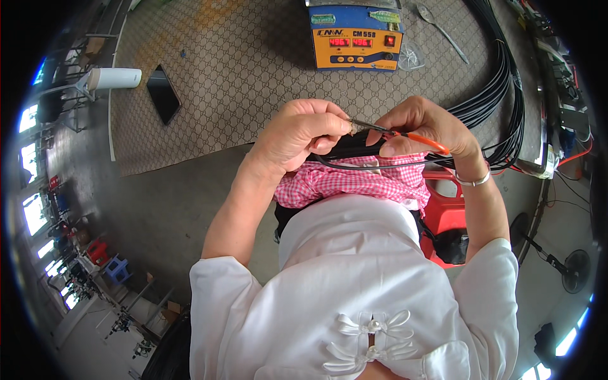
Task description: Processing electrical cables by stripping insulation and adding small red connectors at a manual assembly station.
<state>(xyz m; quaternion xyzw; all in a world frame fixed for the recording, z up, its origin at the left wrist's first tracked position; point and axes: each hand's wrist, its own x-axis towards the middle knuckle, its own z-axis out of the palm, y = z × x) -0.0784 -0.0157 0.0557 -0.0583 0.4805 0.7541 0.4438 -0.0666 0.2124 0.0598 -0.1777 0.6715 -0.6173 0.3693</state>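
Note:
Close together over my lap, both hands meet at the near edge of the table. My left hand [294,134] is closed, thumb and forefinger pinching the end of a black cable [351,167]; the pinched tip is mostly hidden by the fingers. My right hand [421,126] grips scissors with orange handles [428,142]. Their thin dark blades point left and reach the fingertips of my left hand. From below my left hand the cable bends round and runs right, under my right hand.
A coil of black cable [503,88] lies on the right of the patterned table [240,82]. An orange and blue box with red displays [356,41] stands at the back, beside a spoon [443,35]. A phone [163,95] lies left. Pink checked cloth [316,185] covers my lap, near a red stool [443,215].

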